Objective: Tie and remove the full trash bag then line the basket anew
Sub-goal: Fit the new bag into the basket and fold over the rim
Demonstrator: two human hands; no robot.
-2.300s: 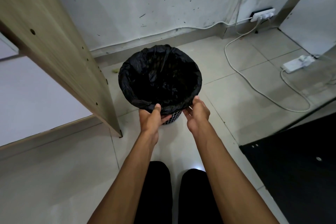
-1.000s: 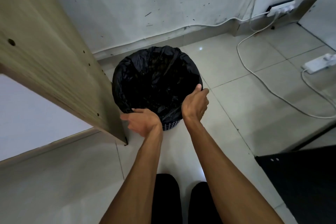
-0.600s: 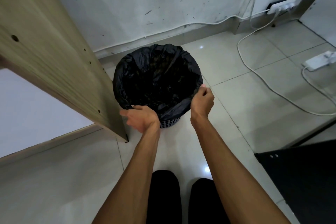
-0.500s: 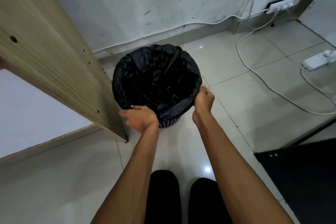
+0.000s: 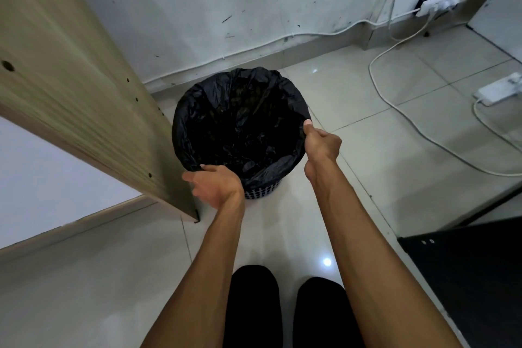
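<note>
A black trash bag (image 5: 240,121) lines a round mesh basket (image 5: 261,192) that stands on the tiled floor near the wall. The bag's edge is folded over the rim and hides most of the basket. My right hand (image 5: 322,144) pinches the bag's edge at the right side of the rim. My left hand (image 5: 216,185) is at the near left of the rim, its thumb lying on the bag's edge and its fingers curled under the folded plastic. The inside of the bag is too dark to make out.
A wooden desk panel (image 5: 79,87) stands close on the basket's left. White cables (image 5: 395,104) and a power strip (image 5: 500,90) lie on the floor to the right. A black object (image 5: 466,277) fills the lower right. My feet (image 5: 285,308) are just below.
Both hands have moved apart along the rim: the left toward the near left, the right up the right side, where it now pinches the bag's edge.
</note>
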